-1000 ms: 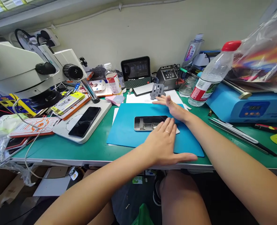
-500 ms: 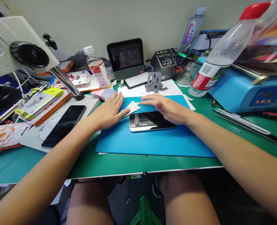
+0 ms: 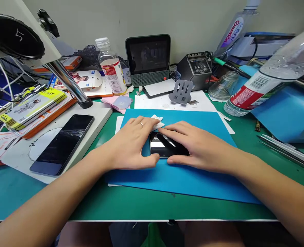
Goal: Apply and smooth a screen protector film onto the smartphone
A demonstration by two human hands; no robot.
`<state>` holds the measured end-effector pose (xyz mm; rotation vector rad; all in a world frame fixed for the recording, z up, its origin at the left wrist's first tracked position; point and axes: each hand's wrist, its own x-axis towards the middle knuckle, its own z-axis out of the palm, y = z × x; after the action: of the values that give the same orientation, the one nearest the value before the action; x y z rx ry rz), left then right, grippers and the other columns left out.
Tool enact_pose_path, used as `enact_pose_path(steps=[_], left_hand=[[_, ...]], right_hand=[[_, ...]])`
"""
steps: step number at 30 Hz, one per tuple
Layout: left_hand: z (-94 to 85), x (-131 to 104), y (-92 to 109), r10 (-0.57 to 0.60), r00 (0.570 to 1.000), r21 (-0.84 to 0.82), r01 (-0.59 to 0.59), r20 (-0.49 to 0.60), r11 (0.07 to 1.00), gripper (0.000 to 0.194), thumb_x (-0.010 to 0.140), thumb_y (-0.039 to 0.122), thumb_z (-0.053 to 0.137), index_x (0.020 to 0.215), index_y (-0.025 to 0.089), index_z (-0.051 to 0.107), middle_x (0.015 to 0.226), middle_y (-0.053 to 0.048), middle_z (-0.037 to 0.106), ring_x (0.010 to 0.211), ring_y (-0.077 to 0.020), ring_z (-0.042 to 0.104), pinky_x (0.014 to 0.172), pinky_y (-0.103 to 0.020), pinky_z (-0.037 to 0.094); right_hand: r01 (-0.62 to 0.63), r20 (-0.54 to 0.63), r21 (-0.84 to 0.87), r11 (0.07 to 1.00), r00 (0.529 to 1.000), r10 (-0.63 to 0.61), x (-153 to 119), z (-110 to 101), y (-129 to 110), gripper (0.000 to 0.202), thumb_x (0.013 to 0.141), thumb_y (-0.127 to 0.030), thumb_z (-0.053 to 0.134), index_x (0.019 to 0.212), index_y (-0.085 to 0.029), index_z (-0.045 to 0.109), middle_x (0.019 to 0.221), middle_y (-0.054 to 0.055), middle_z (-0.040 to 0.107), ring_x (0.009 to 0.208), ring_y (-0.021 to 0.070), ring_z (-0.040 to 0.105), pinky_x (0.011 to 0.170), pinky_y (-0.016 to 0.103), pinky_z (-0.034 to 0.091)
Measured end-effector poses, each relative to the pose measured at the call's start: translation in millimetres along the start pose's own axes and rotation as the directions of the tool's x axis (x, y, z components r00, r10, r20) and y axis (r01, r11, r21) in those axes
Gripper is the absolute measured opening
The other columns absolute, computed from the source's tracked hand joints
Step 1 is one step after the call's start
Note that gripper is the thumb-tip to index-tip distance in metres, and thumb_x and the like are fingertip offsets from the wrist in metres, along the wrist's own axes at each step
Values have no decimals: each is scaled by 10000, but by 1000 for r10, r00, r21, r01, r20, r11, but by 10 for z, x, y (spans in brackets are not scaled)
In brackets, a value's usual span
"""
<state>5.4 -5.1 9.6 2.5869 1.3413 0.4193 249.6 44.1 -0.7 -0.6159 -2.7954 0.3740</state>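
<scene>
A smartphone (image 3: pixel 162 150) lies face up on a blue mat (image 3: pixel 152 180), its glossy screen reflecting light. My right hand (image 3: pixel 195 145) spans it, thumb at the near long edge and fingers at the far edge, covering its right part. At the phone's left end rests my left hand (image 3: pixel 133 142), wearing a ring, its thumb spread away from the fingers. Its fingertips reach a crumpled white wipe (image 3: pixel 158 122) just beyond the phone; whether they press on it I cannot tell.
A second dark phone (image 3: pixel 63 144) lies on a pale stand base (image 3: pixel 95 120) at the left. Behind the mat are a grey phone holder (image 3: pixel 181 92), a smart display (image 3: pixel 148 56) and a black control box (image 3: pixel 196 68). A tilted bottle (image 3: pixel 255 90) and tweezers (image 3: pixel 288 151) occupy the right.
Both hands have come closer together and nearer to me. My right hand has lowered from above the phone to its edges; my left hand has moved right to its left end. The view has shifted.
</scene>
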Motion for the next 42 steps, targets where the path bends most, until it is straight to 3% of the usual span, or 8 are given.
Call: enact_pose_path(steps=[7,13,18,25,30,35,39,42], left_hand=[[20,5,-54,47,999,-55,-47,10,997,970,712,778,701,1422,166,451,1470,-179,520,1292,-375,466,1085,-520,371],[23,9,3,41,994,-213,-63,-104,975,757,733,652,766,1274,175,533,1175,-114,654,1074,-297,564,948,-443,462],[95,33,97,-55,965,-426,-62,-258,902,694,712,513,820,1259,200,530,1223,-96,642,1107,-278,598,961,-409,490],[78,10,138,-163,972,-769,-27,-170,639,666,699,348,844,1279,248,533,1323,-76,614,1217,-284,595,1054,-416,480],[85,-10,99,-134,962,-875,-152,-237,459,635,704,364,836,1261,232,563,1314,-88,638,1236,-304,608,1072,-436,487],[139,8,81,-178,912,-844,-250,-370,474,772,694,482,847,1341,197,534,1301,-117,655,1228,-324,627,1079,-462,498],[132,38,29,-191,893,-837,-282,-408,469,723,692,456,853,1298,185,567,1254,-122,678,1175,-318,659,1022,-446,538],[108,51,3,-220,901,-864,-253,-375,436,731,667,439,882,1284,177,589,1263,-135,673,1161,-331,666,1005,-459,544]], right_hand=[[43,-65,56,998,997,-40,-35,-7,35,716,854,-513,721,1483,-242,512,1375,146,625,1233,339,582,983,517,534],[73,-205,65,995,977,-58,-18,-88,-20,745,844,-452,752,1515,-291,472,1331,134,640,1188,322,615,985,494,540],[106,-298,117,988,952,-67,-19,-126,-64,764,835,-402,770,1527,-334,453,1360,113,622,1207,315,616,1008,472,536],[48,-325,302,952,944,56,-28,-225,-79,601,912,-427,664,1487,-382,494,1454,69,559,1350,323,521,1121,515,446],[-163,-128,555,816,953,276,280,-501,-390,611,898,-418,660,1485,-352,502,1549,29,502,1410,336,481,1124,520,456],[-144,9,689,710,982,191,561,-621,-602,660,816,-259,651,1464,-319,539,1499,43,562,1393,353,497,1051,505,514],[-142,30,738,660,984,178,636,-554,-501,677,775,-250,655,1440,-315,544,1526,36,524,1395,318,482,1091,477,462],[-164,74,794,585,982,175,648,-514,-426,633,767,-261,647,1393,-293,555,1397,43,615,1261,284,582,985,424,523]])
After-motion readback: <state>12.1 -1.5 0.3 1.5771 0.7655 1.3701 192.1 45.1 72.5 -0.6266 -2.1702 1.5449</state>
